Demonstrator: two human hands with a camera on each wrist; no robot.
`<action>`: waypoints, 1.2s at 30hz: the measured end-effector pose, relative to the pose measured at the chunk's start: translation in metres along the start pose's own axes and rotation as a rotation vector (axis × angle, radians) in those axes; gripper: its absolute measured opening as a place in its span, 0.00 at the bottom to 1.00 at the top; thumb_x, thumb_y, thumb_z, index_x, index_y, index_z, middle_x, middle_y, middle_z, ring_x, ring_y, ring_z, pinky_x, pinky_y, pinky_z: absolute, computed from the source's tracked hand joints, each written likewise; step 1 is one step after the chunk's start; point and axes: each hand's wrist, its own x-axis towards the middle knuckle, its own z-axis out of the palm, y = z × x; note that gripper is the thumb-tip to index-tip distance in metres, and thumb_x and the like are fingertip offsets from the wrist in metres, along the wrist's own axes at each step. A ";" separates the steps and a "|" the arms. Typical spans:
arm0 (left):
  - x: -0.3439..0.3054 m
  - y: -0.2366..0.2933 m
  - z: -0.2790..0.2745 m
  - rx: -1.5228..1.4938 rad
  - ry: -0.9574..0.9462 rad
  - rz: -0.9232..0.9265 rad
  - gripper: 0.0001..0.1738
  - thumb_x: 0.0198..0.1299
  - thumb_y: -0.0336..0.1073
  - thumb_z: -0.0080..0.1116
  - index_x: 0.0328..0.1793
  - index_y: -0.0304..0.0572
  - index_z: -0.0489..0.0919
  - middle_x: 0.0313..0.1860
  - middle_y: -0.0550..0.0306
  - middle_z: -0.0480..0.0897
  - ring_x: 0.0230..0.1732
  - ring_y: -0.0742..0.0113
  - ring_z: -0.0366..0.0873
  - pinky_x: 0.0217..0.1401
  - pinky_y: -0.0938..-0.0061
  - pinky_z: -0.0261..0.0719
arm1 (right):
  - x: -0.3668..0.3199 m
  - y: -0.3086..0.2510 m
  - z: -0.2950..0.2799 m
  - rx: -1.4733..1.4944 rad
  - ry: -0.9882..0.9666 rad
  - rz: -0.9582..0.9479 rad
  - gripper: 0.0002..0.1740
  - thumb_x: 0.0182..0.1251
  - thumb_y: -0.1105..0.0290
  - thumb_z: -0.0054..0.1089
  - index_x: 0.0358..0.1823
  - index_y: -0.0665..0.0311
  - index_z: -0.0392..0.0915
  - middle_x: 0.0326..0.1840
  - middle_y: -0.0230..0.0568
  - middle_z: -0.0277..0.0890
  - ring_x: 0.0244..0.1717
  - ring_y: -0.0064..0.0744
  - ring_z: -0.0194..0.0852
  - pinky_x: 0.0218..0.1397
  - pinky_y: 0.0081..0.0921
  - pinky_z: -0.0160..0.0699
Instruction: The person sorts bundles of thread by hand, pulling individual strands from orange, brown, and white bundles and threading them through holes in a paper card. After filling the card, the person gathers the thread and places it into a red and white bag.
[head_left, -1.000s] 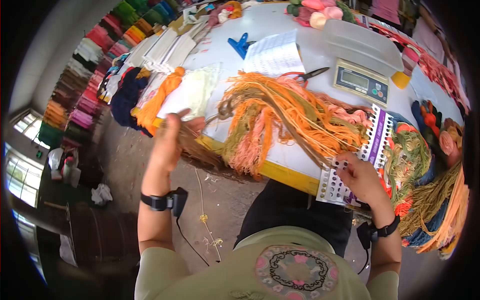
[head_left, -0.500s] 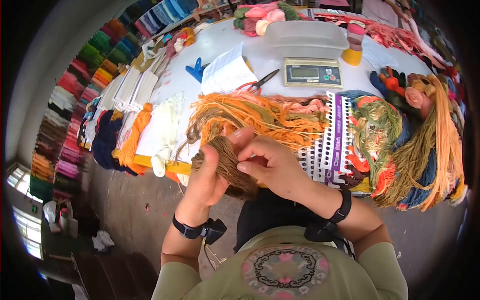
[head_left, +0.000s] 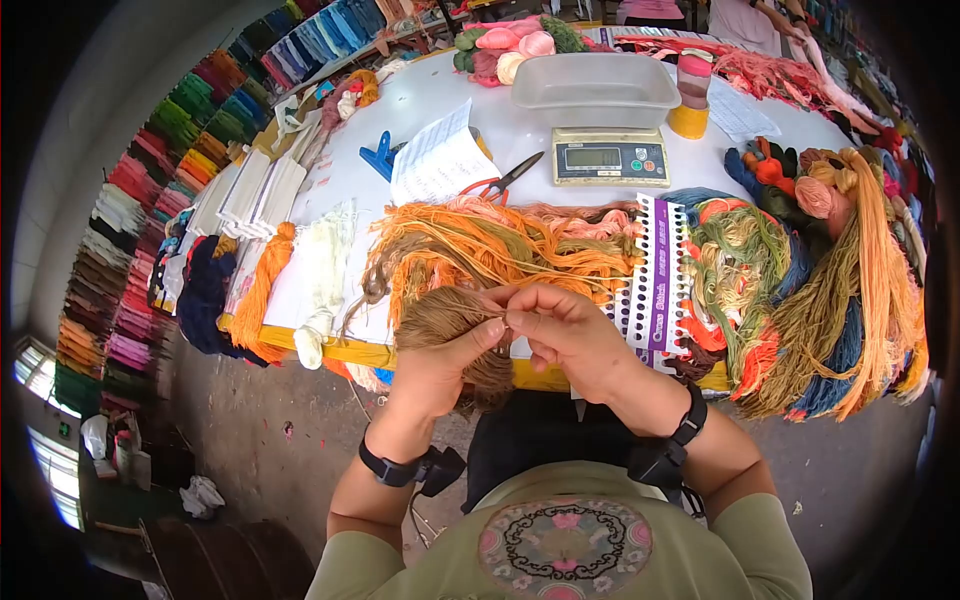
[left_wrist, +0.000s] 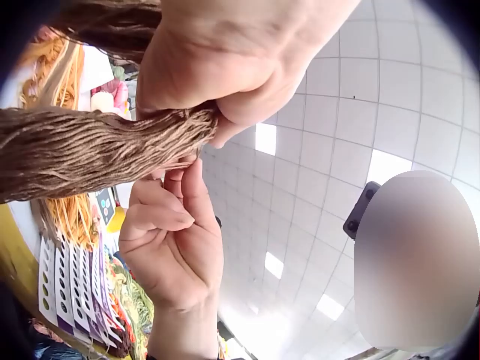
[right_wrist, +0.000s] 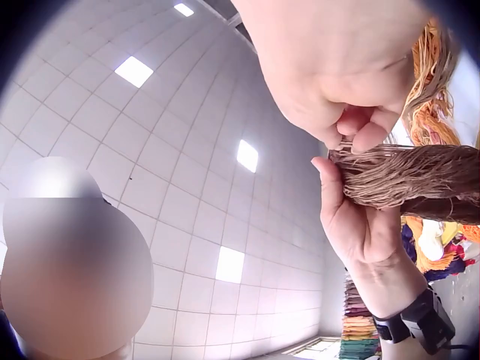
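The left hand (head_left: 435,375) grips a thick brown thread bundle (head_left: 440,322) near its folded end, thumb on top. Close beside it, the right hand (head_left: 575,342) pinches at that same end with thumb and fingertips. In the left wrist view the bundle (left_wrist: 90,150) hangs out to the left from the left hand (left_wrist: 232,60), and the right hand (left_wrist: 176,240) meets its tip. In the right wrist view the right hand (right_wrist: 345,67) pinches strands at the end of the bundle (right_wrist: 412,172), with the left hand (right_wrist: 367,232) under it.
On the table lie orange thread skeins (head_left: 500,240), punched cards (head_left: 655,280), mixed skeins (head_left: 740,260), scissors (head_left: 515,173), a blue clip (head_left: 380,156), a paper sheet (head_left: 440,160), and a scale (head_left: 610,158) by a clear tub (head_left: 595,88). White thread (head_left: 322,270) hangs at the front edge.
The hands have come together from apart, with the brown bundle lifted off the table's edge between them. Since half a second ago, the right fingertips have closed on the bundle's end.
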 end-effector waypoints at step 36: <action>-0.038 0.009 -0.153 -0.703 0.200 -0.112 0.16 0.75 0.42 0.44 0.53 0.37 0.76 0.28 0.66 0.72 0.18 0.83 0.56 0.17 0.87 0.56 | -0.120 -0.047 -0.083 0.224 0.659 -0.599 0.06 0.77 0.67 0.47 0.46 0.60 0.70 0.33 0.30 0.69 0.35 0.23 0.70 0.44 0.25 0.78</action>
